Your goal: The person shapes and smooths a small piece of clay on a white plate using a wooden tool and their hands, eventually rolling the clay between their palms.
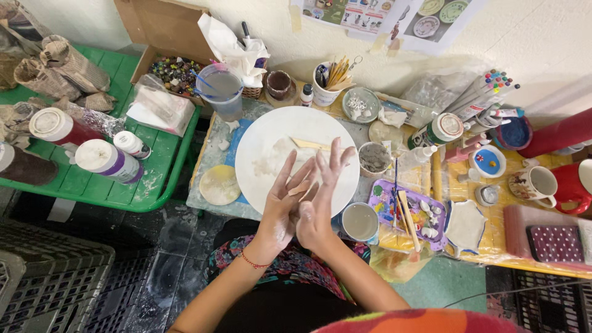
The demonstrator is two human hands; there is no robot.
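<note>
Cluttered craft work covered the yellow table (493, 256) against a pale wall, with a green tray table (166, 163) at its left carrying paint bottles (108, 160) and wrapped bundles. At the centre sat a round white board (265, 142), dusted with pale residue and bearing a flat wooden tool (308, 145).

Both hands were raised above the near edge of that board, palms facing each other. The left hand (283, 200) and right hand (320, 197) had their fingers spread and extended, not clenched, and a small tan piece of clay (300, 188) was pressed between the palms. Both were coated in whitish dust. Judged from this, the step in hand was rolling or flattening the piece between the palms; the next move would call for even pressure, then setting the piece down on the board.

A small cup (361, 222) stood just beside the right wrist, and a purple paint palette (407, 213) with a brush lay further right, near a white star-shaped dish (465, 225).

Most of the clay was hidden by the palms, so its shape could not be determined. The contents of the cup were unclear. Items at the right edge, including a red mug (573, 185), were cut off by the frame.
</note>
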